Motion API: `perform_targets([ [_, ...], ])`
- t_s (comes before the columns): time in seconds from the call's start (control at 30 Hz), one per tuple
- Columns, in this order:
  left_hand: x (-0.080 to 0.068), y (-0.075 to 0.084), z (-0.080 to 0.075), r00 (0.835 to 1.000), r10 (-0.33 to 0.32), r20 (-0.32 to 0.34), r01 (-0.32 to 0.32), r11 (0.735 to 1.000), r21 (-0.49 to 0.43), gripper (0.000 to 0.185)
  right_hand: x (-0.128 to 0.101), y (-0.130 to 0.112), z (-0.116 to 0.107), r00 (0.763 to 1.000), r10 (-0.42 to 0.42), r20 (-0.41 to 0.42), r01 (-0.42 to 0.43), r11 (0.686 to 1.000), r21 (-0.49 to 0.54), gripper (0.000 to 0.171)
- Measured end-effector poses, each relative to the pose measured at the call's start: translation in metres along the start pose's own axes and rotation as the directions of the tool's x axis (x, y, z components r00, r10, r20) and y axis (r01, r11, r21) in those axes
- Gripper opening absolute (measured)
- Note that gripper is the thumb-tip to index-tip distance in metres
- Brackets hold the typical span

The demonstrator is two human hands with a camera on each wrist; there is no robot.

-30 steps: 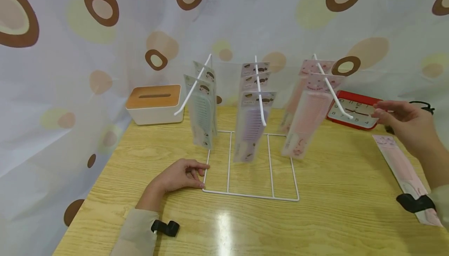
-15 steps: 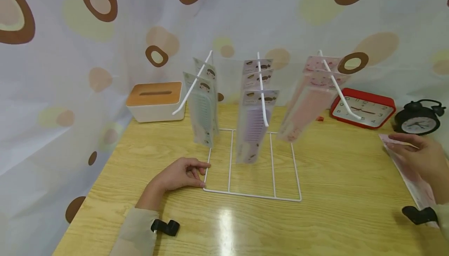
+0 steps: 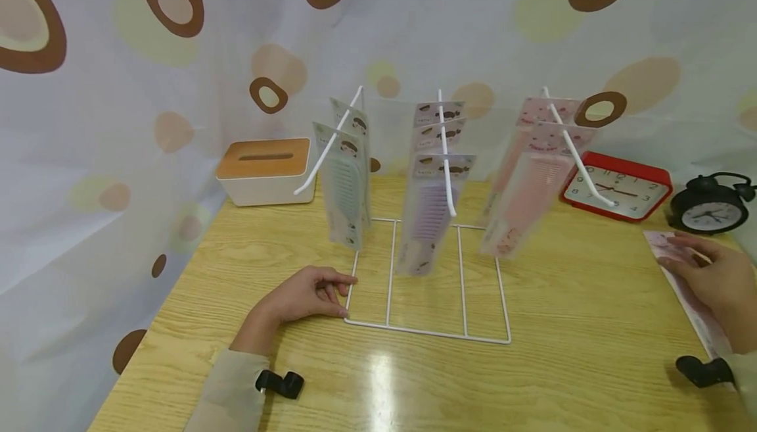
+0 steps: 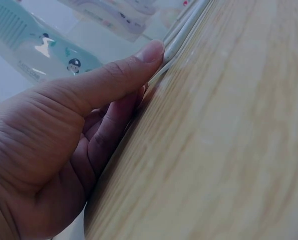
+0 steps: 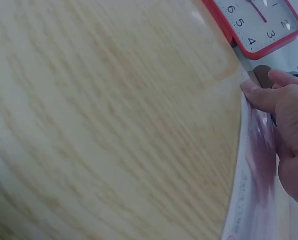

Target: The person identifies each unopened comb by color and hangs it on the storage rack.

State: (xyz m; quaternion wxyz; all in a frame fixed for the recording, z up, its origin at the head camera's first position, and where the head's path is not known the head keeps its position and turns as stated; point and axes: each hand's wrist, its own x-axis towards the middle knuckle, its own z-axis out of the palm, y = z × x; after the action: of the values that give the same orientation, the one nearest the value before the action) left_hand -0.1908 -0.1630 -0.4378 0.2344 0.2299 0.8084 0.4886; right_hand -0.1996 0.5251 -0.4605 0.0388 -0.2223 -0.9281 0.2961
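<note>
Pink comb packet (image 3: 688, 290): flat on the desk (image 3: 562, 366) at the right edge, long axis running from the near right corner away toward the clocks, far end pointing at the black alarm clock (image 3: 706, 208). Right hand (image 3: 712, 277) lies over its far half, fingers bent onto the film; the right wrist view shows thumb and fingertips (image 5: 256, 92) closing on the packet's edge, so the grip is grasping the packet.

Left hand (image 3: 307, 297): palm down on the desk, forearm coming in from the near left, fingers loosely curled, thumb tip pressed against the near left corner of the white wire rack (image 3: 426, 327); grip relaxed, clasping nothing.

White wire rack: base frame flat at mid-desk, three prongs slanting up and toward the viewer. Green comb packets (image 3: 343, 185) hang on the left prong, purple comb packets (image 3: 432, 212) on the middle, pink hanging packets (image 3: 526, 185) on the right, the last tilted.

Tissue box (image 3: 266, 170), wooden lid, far left. Red square clock (image 3: 618, 185), far right, beside the black alarm clock. Spotted curtain (image 3: 177, 57) behind.
</note>
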Motion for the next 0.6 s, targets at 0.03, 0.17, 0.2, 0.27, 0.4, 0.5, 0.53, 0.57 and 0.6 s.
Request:
perform_targets([
  [0.03,0.000,0.000,0.000,1.000,-0.001,0.000,0.001,1.000,-0.001,0.056,0.001,-0.001,-0.001,1.000,-0.003,0.004,0.003,1.000,-0.006,0.070],
  [0.17,-0.001,0.000,-0.001,1.000,-0.006,-0.003,0.006,1.000,0.001,0.056,0.005,-0.003,-0.004,0.998,-0.033,0.057,0.033,0.999,0.002,0.082],
  [0.2,-0.001,-0.001,-0.001,1.000,-0.006,-0.002,0.006,1.000,0.001,0.056,0.006,-0.004,-0.004,0.996,-0.051,0.076,0.052,0.999,-0.001,0.083],
  [0.27,-0.001,-0.001,-0.001,1.000,-0.006,-0.002,0.006,1.000,0.000,0.056,0.007,-0.006,-0.006,0.987,-0.106,0.121,0.108,0.994,-0.008,0.086],
  [0.4,-0.002,-0.002,-0.001,1.000,-0.006,-0.005,0.006,1.000,-0.012,0.057,0.008,-0.014,-0.007,0.962,-0.204,0.179,0.213,0.977,-0.031,0.089],
  [0.5,-0.002,-0.003,0.002,1.000,-0.006,-0.006,0.006,1.000,-0.022,0.056,0.006,-0.021,-0.006,0.960,-0.211,0.187,0.220,0.975,-0.028,0.090],
  [0.53,-0.001,-0.004,0.002,1.000,-0.007,-0.005,0.007,1.000,-0.026,0.056,0.005,-0.022,-0.006,0.961,-0.214,0.177,0.221,0.975,-0.023,0.089],
  [0.57,-0.001,-0.004,0.003,1.000,-0.007,-0.004,0.007,1.000,-0.029,0.056,0.003,-0.022,-0.005,0.962,-0.220,0.162,0.225,0.974,-0.014,0.086],
  [0.6,-0.001,-0.004,0.003,1.000,-0.008,-0.004,0.007,1.000,-0.030,0.056,0.002,-0.023,-0.004,0.965,-0.220,0.140,0.223,0.975,-0.007,0.083],
])
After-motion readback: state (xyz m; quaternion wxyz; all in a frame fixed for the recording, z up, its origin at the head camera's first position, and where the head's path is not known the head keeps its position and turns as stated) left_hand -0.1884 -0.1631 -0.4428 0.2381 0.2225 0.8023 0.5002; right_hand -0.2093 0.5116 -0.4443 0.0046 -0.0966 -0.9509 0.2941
